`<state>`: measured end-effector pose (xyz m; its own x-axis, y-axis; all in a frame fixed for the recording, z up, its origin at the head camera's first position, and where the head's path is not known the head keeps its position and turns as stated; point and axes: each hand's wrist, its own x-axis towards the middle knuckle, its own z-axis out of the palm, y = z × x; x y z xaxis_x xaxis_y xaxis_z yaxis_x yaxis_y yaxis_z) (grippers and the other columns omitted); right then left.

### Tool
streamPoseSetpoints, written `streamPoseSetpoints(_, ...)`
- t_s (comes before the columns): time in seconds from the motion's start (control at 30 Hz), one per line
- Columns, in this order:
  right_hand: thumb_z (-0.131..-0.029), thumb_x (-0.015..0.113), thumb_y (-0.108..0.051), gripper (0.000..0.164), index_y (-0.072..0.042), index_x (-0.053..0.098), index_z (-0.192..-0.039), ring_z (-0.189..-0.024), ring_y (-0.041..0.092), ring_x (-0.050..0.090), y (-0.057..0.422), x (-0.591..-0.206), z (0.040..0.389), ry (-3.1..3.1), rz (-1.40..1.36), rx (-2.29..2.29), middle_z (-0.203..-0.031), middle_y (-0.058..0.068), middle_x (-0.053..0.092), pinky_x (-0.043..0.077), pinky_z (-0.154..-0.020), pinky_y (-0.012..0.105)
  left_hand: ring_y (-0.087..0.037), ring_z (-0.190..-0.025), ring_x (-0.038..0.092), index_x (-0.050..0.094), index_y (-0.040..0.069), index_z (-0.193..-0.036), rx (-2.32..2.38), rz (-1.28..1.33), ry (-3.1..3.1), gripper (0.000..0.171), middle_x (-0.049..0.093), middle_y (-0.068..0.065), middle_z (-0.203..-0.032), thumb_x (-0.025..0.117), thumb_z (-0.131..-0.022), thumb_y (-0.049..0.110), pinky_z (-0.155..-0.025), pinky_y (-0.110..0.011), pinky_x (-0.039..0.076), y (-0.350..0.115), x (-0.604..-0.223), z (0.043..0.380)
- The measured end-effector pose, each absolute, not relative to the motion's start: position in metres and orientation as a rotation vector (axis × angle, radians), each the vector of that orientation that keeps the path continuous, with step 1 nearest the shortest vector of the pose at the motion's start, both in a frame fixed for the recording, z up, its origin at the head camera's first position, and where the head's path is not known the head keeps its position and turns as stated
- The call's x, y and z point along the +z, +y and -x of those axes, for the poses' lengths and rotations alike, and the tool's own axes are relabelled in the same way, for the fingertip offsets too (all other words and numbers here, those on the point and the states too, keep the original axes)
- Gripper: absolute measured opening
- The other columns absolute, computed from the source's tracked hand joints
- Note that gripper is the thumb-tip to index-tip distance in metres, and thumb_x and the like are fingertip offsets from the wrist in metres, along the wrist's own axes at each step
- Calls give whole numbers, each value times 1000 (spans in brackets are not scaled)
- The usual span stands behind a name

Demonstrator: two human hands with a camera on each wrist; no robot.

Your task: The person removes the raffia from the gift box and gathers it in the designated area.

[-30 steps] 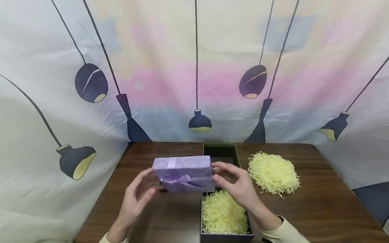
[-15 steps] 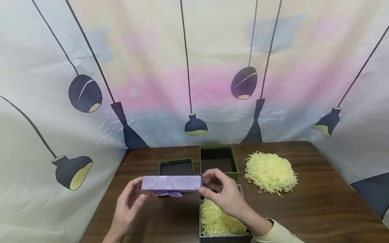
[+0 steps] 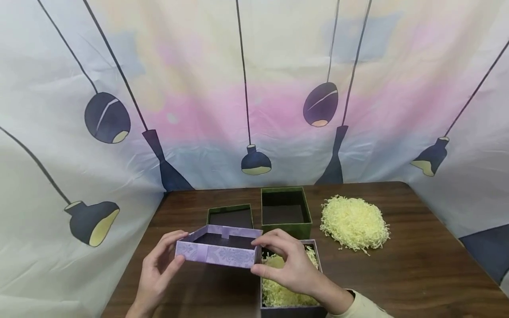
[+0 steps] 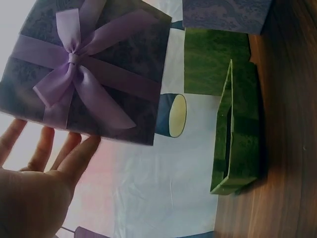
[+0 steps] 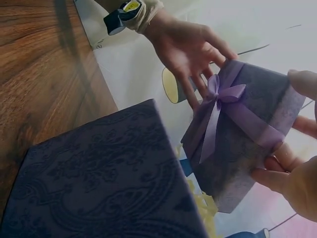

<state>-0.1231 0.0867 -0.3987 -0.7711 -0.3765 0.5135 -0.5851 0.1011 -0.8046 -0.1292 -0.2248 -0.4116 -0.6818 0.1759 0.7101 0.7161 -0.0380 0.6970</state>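
Observation:
Both hands hold a lilac patterned box lid over the table, its dark hollow side facing up toward the head view. A satin ribbon bow on its outer face points downward, seen in both wrist views. My left hand grips the lid's left end between thumb and fingers. At the opposite end, my right hand pinches the side wall, thumb below and fingers at the rim. Under the right hand stands a purple box filled with pale yellow shredded paper; the hand hides part of it.
Behind the purple box stands an open green box with a dark inside. A shallower green lid lies left of it, partly hidden by the lilac lid. A heap of yellow shredded paper sits at the right on the wooden table.
Both hands have turned the lid over, so its bow side no longer shows in the head view and the hollow inside does. The lid has moved a little left and lower in view.

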Motion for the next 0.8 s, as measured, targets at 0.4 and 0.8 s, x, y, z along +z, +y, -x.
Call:
streamPoseSetpoints(0.4, -85, 76, -33, 37, -22, 67, -119, -104, 11, 57, 83, -397, 122, -2245, -1020, 1381, -113, -5, 57, 52, -85, 29, -24, -123, 55, 48, -23, -124, -1803, 1013, -1835, 48, 50, -28, -128, 50, -77, -31, -100, -24, 50, -238, -414, 124)
streamPoseSetpoints(0.8, -82, 79, -30, 39, -28, 66, -119, -104, 9, 57, 78, -400, 117, -2331, -1006, 1355, -115, -10, 55, 49, -85, 27, -26, -125, 53, 52, -25, -116, -1767, 1106, -1723, 42, 54, -29, -126, 47, -76, -32, -111, -26, 40, -247, -428, 127)
